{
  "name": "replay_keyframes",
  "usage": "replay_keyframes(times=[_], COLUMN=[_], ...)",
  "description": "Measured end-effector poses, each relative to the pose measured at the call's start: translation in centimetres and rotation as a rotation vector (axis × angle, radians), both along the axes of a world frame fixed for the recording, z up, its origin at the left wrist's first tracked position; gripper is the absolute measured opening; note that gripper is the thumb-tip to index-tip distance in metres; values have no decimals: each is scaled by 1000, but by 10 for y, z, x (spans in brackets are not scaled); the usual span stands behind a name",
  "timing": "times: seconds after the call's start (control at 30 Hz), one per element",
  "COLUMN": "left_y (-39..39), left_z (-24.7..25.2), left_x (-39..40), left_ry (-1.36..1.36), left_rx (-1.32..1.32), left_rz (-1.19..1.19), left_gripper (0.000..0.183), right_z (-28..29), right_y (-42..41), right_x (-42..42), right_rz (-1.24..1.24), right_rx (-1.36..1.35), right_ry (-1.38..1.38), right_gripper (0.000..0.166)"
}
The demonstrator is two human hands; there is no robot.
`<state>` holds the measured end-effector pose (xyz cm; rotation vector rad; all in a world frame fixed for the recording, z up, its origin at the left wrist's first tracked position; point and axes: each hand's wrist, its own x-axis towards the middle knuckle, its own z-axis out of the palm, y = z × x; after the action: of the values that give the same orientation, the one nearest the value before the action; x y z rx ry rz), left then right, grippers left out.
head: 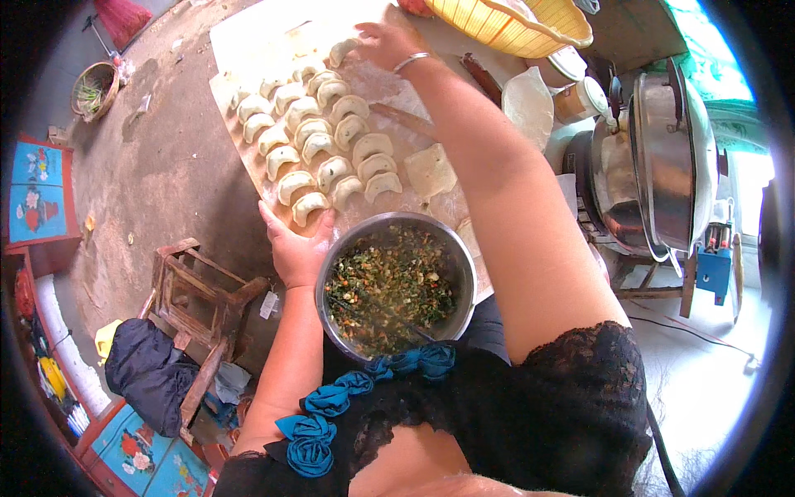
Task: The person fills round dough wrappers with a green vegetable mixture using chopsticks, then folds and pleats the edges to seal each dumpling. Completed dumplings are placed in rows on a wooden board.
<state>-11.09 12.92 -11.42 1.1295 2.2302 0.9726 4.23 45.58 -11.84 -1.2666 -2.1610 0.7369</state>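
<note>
My right hand point(390, 46) is at the far side of the floured wooden board point(397, 214), fingertips on the end of a crescent-shaped dumpling point(343, 52). My left hand point(301, 248) grips the board's near left corner, thumb and fingers on either side of it, close to the nearest dumpling point(309, 207). Several more filled dumplings point(302, 112) lie in rows between my hands. Right in front of me, a steel bowl point(470, 273) holds chopped vegetable filling point(391, 282), with dark sticks partly sunk in it. Flat dough pieces point(430, 171) and a wooden rolling pin point(404, 119) lie under my right forearm.
A yellow basket point(515, 28) stands at the back right. Beside it are lidded tubs point(581, 100) and a dough sheet point(526, 105). Large metal pots point(664, 161) stand farther right. A wooden stool point(199, 292) and dark cloth point(149, 373) are on the left.
</note>
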Motion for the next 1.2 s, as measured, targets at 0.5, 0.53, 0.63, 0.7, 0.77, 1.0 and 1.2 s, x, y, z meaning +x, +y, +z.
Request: replay_keyframes(times=[0.5, 0.53, 0.63, 0.7, 0.77, 1.0, 1.2], left_y=[-1, 0, 1, 2, 1, 0, 0], left_z=[0, -3, -1, -1, -3, -3, -6], left_x=[1, 0, 0, 0, -1, 1, 0], left_ry=[-10, -6, -3, -3, 28, 17, 31], left_rx=[17, 34, 14, 9, 11, 24, 1], left_rz=[-8, -13, -12, -16, -23, -10, 4], left_gripper=[106, 106, 108, 110, 110, 110, 112], right_z=[47, 51, 13, -4, -15, 30, 82], right_y=[-62, -62, -35, -21, -19, -88, -133], right_x=[88, 78, 58, 49, 51, 86, 84], right_rz=[123, 80, 55, 156, 234, 419, 118], right_rx=[-436, -324, -89, 56, 97, -179, -219], right_ry=[106, 62, 31, -77, -153, -291, -532], right_gripper=[37, 39, 42, 45, 48, 46, 36])
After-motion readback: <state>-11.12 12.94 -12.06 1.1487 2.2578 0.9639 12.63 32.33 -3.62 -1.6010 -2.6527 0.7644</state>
